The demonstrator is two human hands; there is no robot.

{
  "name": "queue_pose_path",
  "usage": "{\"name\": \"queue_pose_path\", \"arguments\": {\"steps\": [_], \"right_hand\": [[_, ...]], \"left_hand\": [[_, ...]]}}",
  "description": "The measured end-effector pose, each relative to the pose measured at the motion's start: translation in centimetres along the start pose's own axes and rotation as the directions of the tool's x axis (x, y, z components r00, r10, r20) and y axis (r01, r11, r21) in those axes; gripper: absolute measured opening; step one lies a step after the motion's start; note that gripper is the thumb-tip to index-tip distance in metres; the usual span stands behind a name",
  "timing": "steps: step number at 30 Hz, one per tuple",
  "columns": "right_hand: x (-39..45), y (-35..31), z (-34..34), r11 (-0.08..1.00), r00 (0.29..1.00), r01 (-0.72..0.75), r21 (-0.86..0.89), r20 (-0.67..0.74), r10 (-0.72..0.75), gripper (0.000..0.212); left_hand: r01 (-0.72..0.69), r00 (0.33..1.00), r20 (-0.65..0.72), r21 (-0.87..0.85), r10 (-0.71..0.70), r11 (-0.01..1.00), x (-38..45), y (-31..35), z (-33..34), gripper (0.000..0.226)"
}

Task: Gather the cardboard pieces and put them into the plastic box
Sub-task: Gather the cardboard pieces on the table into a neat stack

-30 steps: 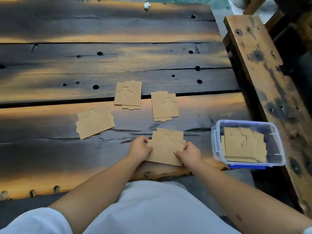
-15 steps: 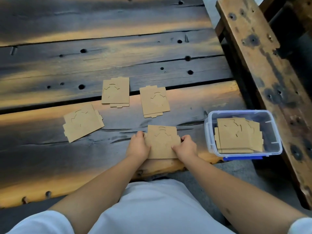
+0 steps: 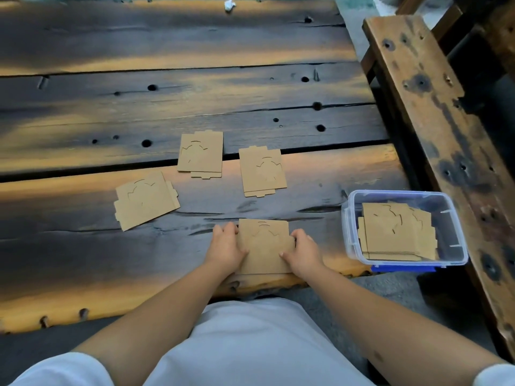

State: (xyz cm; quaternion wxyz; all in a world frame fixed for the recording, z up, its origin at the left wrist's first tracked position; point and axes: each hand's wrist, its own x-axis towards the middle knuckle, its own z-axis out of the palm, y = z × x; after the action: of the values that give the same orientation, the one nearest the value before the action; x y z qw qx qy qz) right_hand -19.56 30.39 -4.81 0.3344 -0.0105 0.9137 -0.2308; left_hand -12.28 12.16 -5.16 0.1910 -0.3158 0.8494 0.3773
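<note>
Three cardboard pieces lie loose on the surface, at ten, eleven and twelve o'clock from the held stack. Left hand and right hand pinch its side edges. Several pieces already fill the plastic box at three o'clock.

We see one flat brown cardboard stack at lower centre, three cardboard pieces above it, and more inside the clear plastic box at right.

Four cardboard stacks out (one plastic box).
</note>
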Motion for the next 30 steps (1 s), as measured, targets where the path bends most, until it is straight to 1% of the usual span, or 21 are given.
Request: {"name": "queue_pose_path", "arguments": {"steps": [2, 4, 7, 9, 11, 14, 16, 19, 22, 25, 28, 30], "right_hand": [[-0.2, 0.0, 0.1, 1.0, 1.0, 0.025, -0.004, 0.011, -0.025, 0.04], [-0.5, -0.2, 0.2, 0.998, 0.998, 0.057, -0.007, 0.03, -0.057, 0.038], [-1.0, -1.2, 0.4, 0.989, 0.988, 0.148, -0.013, 0.057, -0.147, 0.045], [-1.3, -2.3, 0.7, 0.975, 0.973, 0.219, -0.03, 0.082, -0.216, 0.05], [-1.5, -3.8, 1.3, 0.965, 0.96, 0.261, -0.028, 0.111, -0.256, 0.048], [-1.6, -6.4, 2.1, 0.961, 0.949, 0.276, 0.001, 0.158, -0.273, 0.046], [-1.5, -8.2, 2.8, 0.959, 0.941, 0.28, 0.03, 0.191, -0.281, 0.048], [-1.4, -11.1, 3.8, 0.949, 0.921, 0.315, 0.033, 0.233, -0.313, 0.051], [-1.1, -13.4, 4.8, 0.944, 0.908, 0.327, 0.043, 0.263, -0.327, 0.051], [-0.4, -16.0, 6.1, 0.939, 0.901, 0.343, 0.023, 0.274, -0.336, 0.05], [0.4, -18.8, 7.3, 0.939, 0.903, 0.343, -0.001, 0.275, -0.329, 0.05], [1.1, -20.5, 8.1, 0.944, 0.91, 0.329, -0.001, 0.268, -0.317, 0.05]], "left_hand": [[-0.044, 0.999, -0.005, -0.008, 0.044, 0.999, -0.4, -0.6, -0.3, 0.041], [-0.052, 0.998, 0.022, -0.05, 0.053, 0.997, -0.8, -1.3, -0.7, 0.038], [-0.033, 0.999, 0.01, -0.111, 0.034, 0.993, -1.6, -2.5, -1.3, 0.037], [-0.018, 1.0, -0.012, -0.142, 0.017, 0.99, -2.1, -3.3, -1.8, 0.042], [0.003, 0.999, -0.044, -0.198, -0.012, 0.98, -2.8, -4.5, -2.8, 0.045], [0.045, 0.992, -0.094, -0.313, -0.078, 0.949, -3.6, -6.5, -4.5, 0.039], [0.073, 0.988, -0.101, -0.363, -0.117, 0.929, -4.1, -7.7, -5.7, 0.033], [0.108, 0.977, -0.124, -0.414, -0.173, 0.904, -4.5, -9.5, -7.6, 0.03], [0.126, 0.962, -0.159, -0.455, -0.22, 0.881, -4.3, -11.0, -9.4, 0.031], [0.123, 0.956, -0.165, -0.521, -0.242, 0.844, -3.7, -12.5, -11.3, 0.037], [0.146, 0.94, -0.183, -0.546, -0.288, 0.825, -2.6, -13.9, -13.2, 0.046], [0.175, 0.926, -0.183, -0.564, -0.329, 0.807, -1.7, -14.7, -14.4, 0.047]]}}
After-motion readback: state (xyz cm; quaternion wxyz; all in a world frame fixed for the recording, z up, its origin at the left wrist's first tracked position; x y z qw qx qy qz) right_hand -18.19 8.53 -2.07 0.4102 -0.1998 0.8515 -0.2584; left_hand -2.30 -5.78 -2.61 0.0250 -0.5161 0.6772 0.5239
